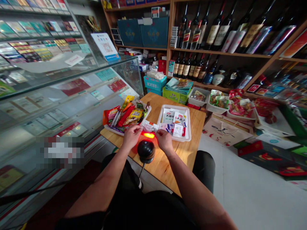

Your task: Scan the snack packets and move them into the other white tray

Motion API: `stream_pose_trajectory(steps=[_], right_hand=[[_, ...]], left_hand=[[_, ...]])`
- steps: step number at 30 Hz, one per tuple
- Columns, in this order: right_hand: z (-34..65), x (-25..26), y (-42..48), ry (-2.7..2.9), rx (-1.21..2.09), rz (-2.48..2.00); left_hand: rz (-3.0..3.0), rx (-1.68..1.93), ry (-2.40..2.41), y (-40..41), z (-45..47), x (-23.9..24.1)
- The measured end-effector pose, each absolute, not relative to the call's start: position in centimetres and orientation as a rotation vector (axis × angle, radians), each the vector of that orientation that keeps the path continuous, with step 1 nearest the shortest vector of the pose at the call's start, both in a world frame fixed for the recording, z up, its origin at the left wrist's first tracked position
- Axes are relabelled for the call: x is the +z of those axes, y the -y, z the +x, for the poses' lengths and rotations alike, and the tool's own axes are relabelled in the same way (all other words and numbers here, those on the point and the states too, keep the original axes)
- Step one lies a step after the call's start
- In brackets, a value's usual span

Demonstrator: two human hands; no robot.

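A small, pale snack packet (150,126) is stretched between my two hands above the near part of the wooden table. My left hand (131,138) pinches its left side, and my right hand (164,140) pinches the right side. Just below the packet stands a round black barcode scanner (145,149), throwing bright red-orange light between my hands. Past my left hand, a white tray (149,112) is piled with colourful snack packets (129,115). Beyond my right hand, another white tray (189,130) contains several flat, mostly white packets (173,117).
The wooden table (195,123) stands between my knees. A glass display counter (96,72) runs along the left. Behind the table are a green carton (174,95) and shelves of bottles (216,32). Tubs of packaged food (218,108) and a paper bag (223,131) stand at right.
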State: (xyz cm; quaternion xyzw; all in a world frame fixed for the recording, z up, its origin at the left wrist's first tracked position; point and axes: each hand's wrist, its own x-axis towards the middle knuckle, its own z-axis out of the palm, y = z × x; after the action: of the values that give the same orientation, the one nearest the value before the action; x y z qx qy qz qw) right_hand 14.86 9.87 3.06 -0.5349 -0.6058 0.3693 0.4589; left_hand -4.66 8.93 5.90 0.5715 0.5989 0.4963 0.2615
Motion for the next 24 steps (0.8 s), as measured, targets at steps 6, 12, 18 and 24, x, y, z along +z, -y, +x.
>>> stream_pose_trajectory(steps=[6,12,18,24], right_hand=[[16.4,5.1,-9.4,1.017,1.337,-1.119],[19.0,6.7,-9.0,0.787,1.408,-1.074],[20.9,5.9,-9.3,0.781,1.309,-1.167],[22.2,5.1,-10.7,0.904,0.993,-1.250]], left_hand=[[1.533,1.389,-1.505,-8.8,-2.1,8.5],[1.493,1.352,-1.362,-8.8,0.9,9.5],[1.502,1.341,-1.301,-8.0,3.1,10.2],[1.796,1.490,-1.145,-1.0,4.4,16.9]])
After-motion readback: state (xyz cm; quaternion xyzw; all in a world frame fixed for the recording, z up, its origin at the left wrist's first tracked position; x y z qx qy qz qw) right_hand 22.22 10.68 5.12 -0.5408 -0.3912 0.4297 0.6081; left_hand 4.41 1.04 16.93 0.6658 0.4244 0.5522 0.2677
